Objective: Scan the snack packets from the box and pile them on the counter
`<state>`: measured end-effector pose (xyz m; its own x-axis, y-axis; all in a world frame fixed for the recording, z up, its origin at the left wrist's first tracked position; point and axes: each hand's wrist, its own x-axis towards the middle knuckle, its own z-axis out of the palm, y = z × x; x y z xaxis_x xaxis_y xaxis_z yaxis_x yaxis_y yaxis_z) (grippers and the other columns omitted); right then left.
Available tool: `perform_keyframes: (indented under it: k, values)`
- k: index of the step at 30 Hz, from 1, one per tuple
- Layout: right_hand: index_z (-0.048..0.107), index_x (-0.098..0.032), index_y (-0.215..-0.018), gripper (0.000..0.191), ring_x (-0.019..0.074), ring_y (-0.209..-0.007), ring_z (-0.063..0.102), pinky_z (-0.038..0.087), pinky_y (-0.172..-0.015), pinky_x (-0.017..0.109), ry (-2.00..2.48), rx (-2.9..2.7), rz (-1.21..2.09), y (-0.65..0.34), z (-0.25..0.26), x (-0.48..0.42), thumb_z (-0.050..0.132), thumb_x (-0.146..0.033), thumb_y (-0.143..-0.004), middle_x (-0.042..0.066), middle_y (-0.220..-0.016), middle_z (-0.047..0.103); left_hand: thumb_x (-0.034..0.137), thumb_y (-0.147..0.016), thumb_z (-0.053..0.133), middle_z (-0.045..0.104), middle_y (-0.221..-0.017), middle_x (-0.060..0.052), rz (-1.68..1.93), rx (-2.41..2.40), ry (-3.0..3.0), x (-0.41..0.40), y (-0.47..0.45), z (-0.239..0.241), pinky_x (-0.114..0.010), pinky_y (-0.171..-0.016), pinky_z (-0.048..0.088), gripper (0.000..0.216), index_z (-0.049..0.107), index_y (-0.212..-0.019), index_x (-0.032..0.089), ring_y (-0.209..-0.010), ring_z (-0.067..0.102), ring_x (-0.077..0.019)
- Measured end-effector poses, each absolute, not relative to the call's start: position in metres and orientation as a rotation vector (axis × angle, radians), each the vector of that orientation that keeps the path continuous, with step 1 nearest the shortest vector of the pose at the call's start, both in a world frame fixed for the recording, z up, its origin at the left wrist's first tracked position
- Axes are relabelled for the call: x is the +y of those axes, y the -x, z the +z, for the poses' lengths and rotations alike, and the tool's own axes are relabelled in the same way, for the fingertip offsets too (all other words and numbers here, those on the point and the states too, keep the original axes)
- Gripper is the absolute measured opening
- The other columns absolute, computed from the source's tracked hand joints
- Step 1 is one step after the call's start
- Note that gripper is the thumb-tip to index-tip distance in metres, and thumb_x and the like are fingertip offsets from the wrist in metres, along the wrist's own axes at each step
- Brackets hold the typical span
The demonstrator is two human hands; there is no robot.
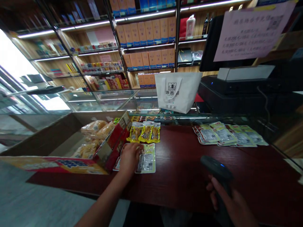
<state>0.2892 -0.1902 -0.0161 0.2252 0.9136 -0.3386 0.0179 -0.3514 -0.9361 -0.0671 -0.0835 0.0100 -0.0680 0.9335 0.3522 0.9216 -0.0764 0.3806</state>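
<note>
On red counter [180, 157] | left hand [129, 157] flat, open, on snack packet [148, 157]; right hand [233, 203] clasps scanner [216, 170]; labels blurred

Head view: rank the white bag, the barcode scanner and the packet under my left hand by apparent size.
1. white bag, clearly largest.
2-3. barcode scanner in the right hand and packet under the left hand look alike; the scanner's nearness makes ranking unsure.

Packet [148, 159] part-hidden under left hand [129, 158], notice [253, 31] print blurred
</note>
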Motion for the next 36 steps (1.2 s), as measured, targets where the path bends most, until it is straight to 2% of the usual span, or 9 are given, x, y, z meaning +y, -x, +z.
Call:
perform_keyframes:
  k: [4, 7, 17, 21, 24, 27, 29, 33, 36]
  values:
    - [0.069, -0.017, -0.082, 0.063, 0.0172, -0.048, 0.055, 0.044, -0.046, 0.028, 1.548, -0.859, 1.229, -0.283, -0.016, -0.183, 0.067, -0.079, -0.072, 0.001, -0.054, 0.062, 0.025, -0.092, 0.047, 0.063, -0.134, -0.023, 0.468, 2.377, -2.09, -0.1, 0.107, 0.001, -0.045, -0.108, 0.043, 0.043, 0.063, -0.128, 0.007, -0.125, 0.058, -0.0349]
    - [0.07, -0.016, -0.083, 0.062, 0.0171, -0.048, 0.056, 0.043, -0.045, 0.027, 1.567, -0.82, 1.206, -0.28, -0.015, -0.18, 0.069, -0.077, -0.071, 0.001, -0.054, 0.063, 0.028, -0.096, 0.045, 0.06, -0.138, -0.027, 0.296, 2.385, -2.096, -0.107, 0.108, -0.006, -0.046, -0.108, 0.043, 0.045, 0.061, -0.128, 0.002, -0.128, 0.056, -0.0372]
    - [0.068, -0.017, -0.08, 0.054, 0.017, -0.044, 0.055, 0.042, -0.045, 0.028, 1.598, -0.837, 1.112, -0.266, -0.006, -0.189, 0.069, -0.071, -0.075, -0.001, -0.05, 0.059, 0.041, -0.086, 0.065, 0.065, -0.126, -0.027, 0.376, 2.382, -2.019, -0.103, 0.097, -0.003, -0.048, -0.104, 0.044, 0.069, 0.048, -0.142, 0.004, -0.121, 0.06, -0.0395]
    - [0.068, -0.016, -0.087, 0.055, 0.0165, -0.046, 0.055, 0.043, -0.046, 0.028, 1.605, -0.85, 1.123, -0.268, -0.007, -0.189, 0.069, -0.07, -0.076, 0.0, -0.055, 0.064, 0.035, -0.073, 0.076, 0.06, -0.134, -0.027, 0.626, 2.327, -1.795, -0.097, 0.102, -0.004, -0.045, -0.104, 0.045, 0.086, 0.042, -0.145, 0.005, -0.126, 0.058, -0.0378]
    - [0.068, -0.016, -0.095, 0.058, 0.0167, -0.047, 0.056, 0.044, -0.046, 0.029, 1.607, -0.841, 1.125, -0.269, -0.007, -0.19, 0.069, -0.07, -0.075, 0.002, -0.064, 0.068, 0.029, -0.069, 0.076, 0.065, -0.13, -0.021, 0.888, 2.179, -1.599, -0.095, 0.108, -0.006, -0.043, -0.101, 0.048, 0.075, 0.051, -0.136, 0.011, -0.122, 0.062, -0.035]
    - [0.068, -0.016, -0.09, 0.058, 0.0175, -0.046, 0.056, 0.044, -0.046, 0.029, 1.616, -0.854, 1.111, -0.269, -0.007, -0.192, 0.068, -0.072, -0.074, 0.001, -0.058, 0.065, 0.035, -0.064, 0.08, 0.076, -0.103, -0.013, 1.048, 2.004, -1.315, -0.097, 0.11, -0.005, -0.041, -0.088, 0.054, 0.052, 0.064, -0.11, 0.017, -0.097, 0.071, -0.0322]
    - [0.068, -0.016, -0.085, 0.057, 0.0171, -0.046, 0.055, 0.043, -0.047, 0.029, 1.618, -0.874, 1.103, -0.268, -0.005, -0.192, 0.068, -0.072, -0.074, 0.0, -0.054, 0.063, 0.043, -0.058, 0.084, 0.076, -0.089, -0.009, 1.153, 1.843, -1.117, -0.1, 0.107, 0.0, -0.038, -0.076, 0.056, 0.052, 0.066, -0.099, 0.016, -0.082, 0.072, -0.0289]
    - [0.069, -0.016, -0.086, 0.056, 0.0162, -0.045, 0.055, 0.043, -0.046, 0.028, 1.61, -0.876, 1.092, -0.266, -0.004, -0.191, 0.069, -0.071, -0.073, 0.0, -0.056, 0.064, 0.054, -0.058, 0.085, 0.073, -0.073, -0.003, 1.313, 1.556, -0.85, -0.107, 0.093, 0.019, -0.029, -0.059, 0.053, 0.054, 0.066, -0.093, 0.017, -0.062, 0.068, -0.0209]
    - [0.069, -0.016, -0.092, 0.056, 0.0163, -0.046, 0.056, 0.044, -0.046, 0.028, 1.578, -0.896, 1.09, -0.265, -0.004, -0.189, 0.07, -0.069, -0.074, 0.001, -0.06, 0.067, 0.049, -0.06, 0.086, 0.073, -0.07, -0.002, 1.359, 1.426, -0.747, -0.112, 0.074, 0.036, -0.029, -0.058, 0.054, 0.05, 0.069, -0.093, 0.016, -0.061, 0.069, -0.0202]
